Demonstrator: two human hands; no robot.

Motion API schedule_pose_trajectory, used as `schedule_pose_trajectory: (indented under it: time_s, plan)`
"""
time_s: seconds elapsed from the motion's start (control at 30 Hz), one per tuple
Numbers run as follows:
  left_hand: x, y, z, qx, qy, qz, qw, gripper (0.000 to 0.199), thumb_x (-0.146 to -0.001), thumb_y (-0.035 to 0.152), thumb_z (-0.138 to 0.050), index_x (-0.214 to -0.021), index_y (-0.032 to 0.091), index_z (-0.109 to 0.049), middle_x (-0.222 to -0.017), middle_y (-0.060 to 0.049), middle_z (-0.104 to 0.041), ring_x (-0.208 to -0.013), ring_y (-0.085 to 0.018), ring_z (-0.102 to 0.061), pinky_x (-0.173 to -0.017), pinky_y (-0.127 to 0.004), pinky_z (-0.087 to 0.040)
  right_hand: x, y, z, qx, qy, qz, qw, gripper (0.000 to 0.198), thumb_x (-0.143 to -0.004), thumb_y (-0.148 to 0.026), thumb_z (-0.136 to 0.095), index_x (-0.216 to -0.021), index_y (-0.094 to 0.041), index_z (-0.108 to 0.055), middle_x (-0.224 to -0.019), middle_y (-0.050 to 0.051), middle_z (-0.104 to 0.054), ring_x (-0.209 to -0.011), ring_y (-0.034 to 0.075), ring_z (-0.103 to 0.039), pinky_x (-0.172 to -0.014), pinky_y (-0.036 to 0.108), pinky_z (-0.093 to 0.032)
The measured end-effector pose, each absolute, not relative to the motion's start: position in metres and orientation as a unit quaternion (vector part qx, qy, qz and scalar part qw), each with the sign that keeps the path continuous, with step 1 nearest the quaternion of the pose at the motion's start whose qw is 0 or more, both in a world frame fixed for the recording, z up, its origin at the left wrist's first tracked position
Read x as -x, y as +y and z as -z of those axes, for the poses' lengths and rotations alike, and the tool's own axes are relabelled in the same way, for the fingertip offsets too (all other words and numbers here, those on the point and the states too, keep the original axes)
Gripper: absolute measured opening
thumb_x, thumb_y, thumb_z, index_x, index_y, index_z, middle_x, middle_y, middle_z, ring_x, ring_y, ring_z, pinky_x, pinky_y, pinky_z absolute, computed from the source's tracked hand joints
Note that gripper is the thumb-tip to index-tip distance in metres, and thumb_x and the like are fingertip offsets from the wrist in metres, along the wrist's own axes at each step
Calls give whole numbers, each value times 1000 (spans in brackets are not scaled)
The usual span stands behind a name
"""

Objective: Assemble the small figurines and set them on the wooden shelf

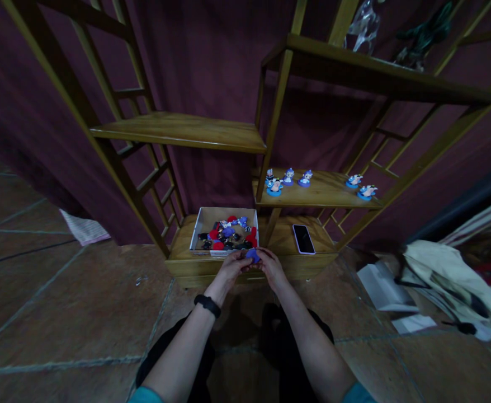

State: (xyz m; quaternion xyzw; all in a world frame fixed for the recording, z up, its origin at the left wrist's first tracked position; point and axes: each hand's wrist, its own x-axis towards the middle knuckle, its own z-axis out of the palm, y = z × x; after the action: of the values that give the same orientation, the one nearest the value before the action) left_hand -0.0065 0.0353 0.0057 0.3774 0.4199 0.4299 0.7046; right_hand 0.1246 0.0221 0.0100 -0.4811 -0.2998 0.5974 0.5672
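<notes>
Between my two hands is a small purple figurine [253, 256], mostly covered by fingers, with a flat rounded purple part showing. My left hand [234, 265] closes on its left side and my right hand [269, 265] pinches it from the right. Just behind them, an open cardboard box [195, 238] with white walls holds a jumble of small figurines in red, black, purple and white. Similar purple-based figurines [288, 177] stand upright on the shelf to the upper right, beside pink-and-white ones on blue bases [274, 187].
A wooden display rack [178, 127] with staggered shelves stands before a dark red curtain. A phone [303, 239] lies on its lowest board, right of the box. Glass ornaments [363, 27] sit on the high right shelf. A pale bag [451, 280] and papers lie on the tiled floor.
</notes>
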Motion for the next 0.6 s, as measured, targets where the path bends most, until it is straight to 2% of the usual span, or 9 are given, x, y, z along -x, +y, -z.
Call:
schedule_pose_trajectory:
  time_s: [0.2,0.33,0.47,0.6]
  plan:
    - [6,35,-4,-398,430,-466,662,51,-57,10,-69,-106,17,-61,-71,0,-63,-56,-9,-54,-53,-21,-39,-127,21,-12,491,-293,-602,557,37,-60,-40,-69,-92,-22,-65,-85,2,-67,-70,15,-60,-63,27,-47]
    - [5,37,-3,-428,404,-492,641,55,-53,3,-64,-106,18,-61,-69,2,-62,-57,-9,-53,-54,-20,-38,-127,20,-13,475,-297,-604,567,36,-59,-35,-70,-93,-24,-65,-89,1,-66,-79,17,-61,-67,29,-47]
    - [2,38,-5,-436,385,-499,643,58,-51,-1,-61,-106,18,-62,-75,0,-64,-69,-12,-58,-63,-22,-42,-127,19,-14,469,-310,-597,572,37,-58,-30,-68,-94,-25,-65,-90,1,-65,-85,19,-59,-69,29,-45]
    - [0,36,-8,-426,377,-498,655,60,-53,4,-66,-110,18,-60,-80,-1,-66,-74,-14,-60,-72,-27,-45,-128,20,-12,458,-322,-588,585,40,-57,-26,-67,-97,-24,-66,-88,1,-65,-83,18,-58,-69,27,-43]
